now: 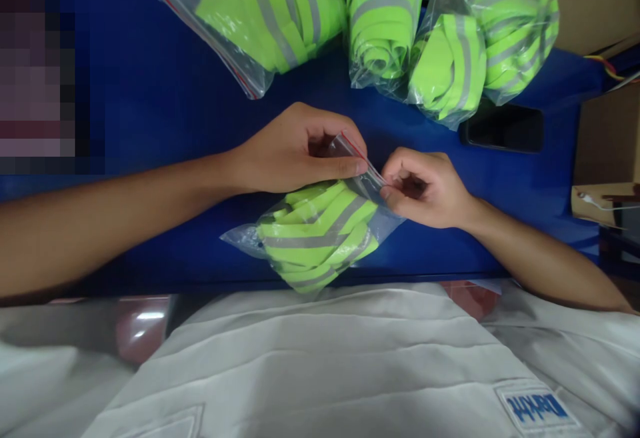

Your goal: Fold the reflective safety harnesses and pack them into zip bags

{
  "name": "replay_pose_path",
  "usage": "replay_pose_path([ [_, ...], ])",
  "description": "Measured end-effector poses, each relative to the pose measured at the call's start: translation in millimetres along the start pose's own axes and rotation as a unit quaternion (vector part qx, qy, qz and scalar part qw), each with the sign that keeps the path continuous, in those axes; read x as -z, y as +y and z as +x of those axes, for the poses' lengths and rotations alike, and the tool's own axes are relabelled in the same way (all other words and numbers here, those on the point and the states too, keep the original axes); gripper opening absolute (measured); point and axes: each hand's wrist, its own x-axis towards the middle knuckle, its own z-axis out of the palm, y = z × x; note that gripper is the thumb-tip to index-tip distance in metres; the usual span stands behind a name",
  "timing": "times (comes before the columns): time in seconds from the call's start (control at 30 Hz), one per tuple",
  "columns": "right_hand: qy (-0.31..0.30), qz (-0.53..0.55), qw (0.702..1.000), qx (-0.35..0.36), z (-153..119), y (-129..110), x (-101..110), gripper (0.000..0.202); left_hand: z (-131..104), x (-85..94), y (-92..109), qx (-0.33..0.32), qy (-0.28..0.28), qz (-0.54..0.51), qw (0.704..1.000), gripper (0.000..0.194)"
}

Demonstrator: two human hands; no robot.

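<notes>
A clear zip bag (320, 241) holds a folded yellow-green strap with grey reflective stripes, close to the table's front edge. Its red-lined zip edge points up and slants down to the right. My left hand (307, 151) pinches this edge between thumb and fingers at its upper left part. At the right end of the same edge, my right hand (425, 188) has its thumb and forefinger closed on the plastic. The two hands are a short gap apart. Whether the zip is sealed cannot be made out.
Several filled bags of the same straps (273, 8) line the back of the blue table (135, 91). A black phone (503, 128) lies at the right, near a cardboard box (607, 138) and cables. A blurred patch covers the far left.
</notes>
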Motion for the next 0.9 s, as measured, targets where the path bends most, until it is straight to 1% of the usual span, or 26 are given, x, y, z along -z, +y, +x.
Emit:
replay_pose_path([
  [0.1,0.005,-0.005,1.0,-0.011,-0.2,-0.1,-1.1,0.013,-0.6,-1.6,-0.2,-0.007,-0.01,0.027,1.0,0.033],
  [0.17,0.005,-0.013,1.0,-0.016,-0.2,-0.1,-1.6,0.014,-0.8,-2.6,-0.5,-0.01,-0.014,0.035,0.999,0.037],
  [0.37,0.006,-0.017,1.0,-0.009,-0.1,-0.4,-2.7,0.014,-0.7,-3.1,-1.4,-0.012,-0.008,0.034,0.999,0.033],
  [0.53,0.008,-0.026,0.999,-0.027,1.4,-0.8,-4.2,0.013,-0.3,-4.2,-1.9,-0.013,-0.011,0.055,0.998,0.032],
  [0.67,0.002,-0.037,0.999,-0.019,2.0,-1.2,-4.4,0.013,0.1,-4.8,-3.0,-0.017,-0.012,0.063,0.998,0.032],
  [0.9,0.014,-0.017,1.0,-0.02,2.4,-0.5,-6.3,0.013,0.9,-5.1,-2.3,-0.014,-0.012,0.063,0.998,0.029],
])
